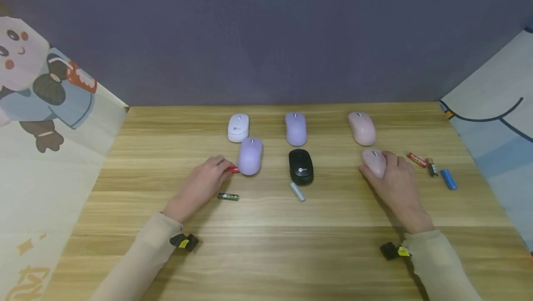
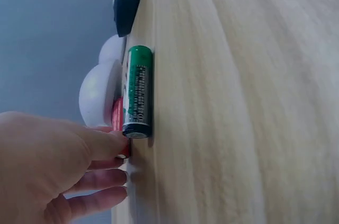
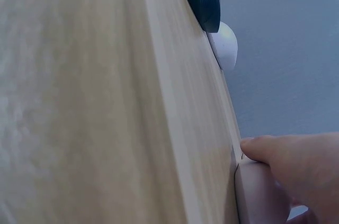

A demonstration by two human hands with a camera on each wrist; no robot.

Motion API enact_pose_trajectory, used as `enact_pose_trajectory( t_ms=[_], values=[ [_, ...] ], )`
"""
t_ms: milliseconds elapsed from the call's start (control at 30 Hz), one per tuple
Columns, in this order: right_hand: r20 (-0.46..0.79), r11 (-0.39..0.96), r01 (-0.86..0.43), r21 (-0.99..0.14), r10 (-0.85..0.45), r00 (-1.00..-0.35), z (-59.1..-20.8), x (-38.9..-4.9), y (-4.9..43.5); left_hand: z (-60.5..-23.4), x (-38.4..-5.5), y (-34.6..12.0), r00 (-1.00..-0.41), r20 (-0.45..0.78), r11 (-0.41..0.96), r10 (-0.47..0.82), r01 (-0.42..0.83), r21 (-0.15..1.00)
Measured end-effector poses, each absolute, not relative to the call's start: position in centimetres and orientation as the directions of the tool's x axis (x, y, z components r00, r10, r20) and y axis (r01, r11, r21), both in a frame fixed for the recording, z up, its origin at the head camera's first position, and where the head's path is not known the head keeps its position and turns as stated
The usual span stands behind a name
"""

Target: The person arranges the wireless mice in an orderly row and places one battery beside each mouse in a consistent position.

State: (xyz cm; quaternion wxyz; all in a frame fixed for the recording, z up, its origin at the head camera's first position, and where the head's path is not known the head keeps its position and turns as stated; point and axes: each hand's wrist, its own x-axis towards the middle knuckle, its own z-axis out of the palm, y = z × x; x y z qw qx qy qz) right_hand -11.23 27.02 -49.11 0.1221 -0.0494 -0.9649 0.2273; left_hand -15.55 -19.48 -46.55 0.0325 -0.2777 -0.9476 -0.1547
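Observation:
My left hand [image 1: 201, 184] pinches a red battery [image 1: 232, 170] by its near end, just left of a purple mouse [image 1: 250, 156]. In the left wrist view the thumb and fingertips hold that red battery [image 2: 117, 113] low at the tabletop, behind a green and black battery [image 2: 139, 91]. On the right side, my right hand [image 1: 397, 185] grips a pale pink mouse [image 1: 374, 163], its thumb along the left side and its fingers along the right. The right wrist view catches this mouse [image 3: 258, 195] under the hand [image 3: 304, 166] at the table surface.
A white mouse [image 1: 238, 128], another purple mouse [image 1: 296, 129] and another pink mouse [image 1: 362, 128] line the back. A black mouse [image 1: 301, 167] sits mid-table with a silver battery [image 1: 297, 192] before it. Red [image 1: 417, 160], black [image 1: 432, 167] and blue [image 1: 449, 179] batteries lie far right.

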Motion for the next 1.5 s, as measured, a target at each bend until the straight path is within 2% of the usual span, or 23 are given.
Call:
enact_pose_trajectory(
  t_ms=[233, 867, 1200, 1367, 1500],
  values=[
    [0.231, 0.895, 0.038, -0.444, 0.156, -0.960, -49.5, -11.3, 27.1, -46.5, -15.2, -20.4, -0.842, 0.114, 0.795, 0.527, 0.536, 0.282],
    [0.213, 0.889, 0.048, -0.456, 0.162, -0.964, -49.3, -11.3, 27.1, -46.2, -12.6, -24.5, -0.791, 0.193, 0.753, 0.580, 0.611, 0.244],
    [0.190, 0.886, 0.064, -0.459, 0.168, -0.967, -49.3, -11.2, 27.1, -45.0, -12.9, -24.1, -0.842, 0.029, 0.807, 0.539, 0.526, 0.269],
    [0.211, 0.888, 0.046, -0.457, 0.159, -0.964, -49.3, -11.2, 27.1, -43.9, -13.7, -22.8, -0.861, 0.037, 0.823, 0.507, 0.496, 0.277],
    [0.227, 0.889, 0.036, -0.456, 0.156, -0.961, -49.4, -11.2, 27.1, -42.7, -14.7, -20.7, -0.850, 0.037, 0.820, 0.526, 0.518, 0.244]
  ],
)
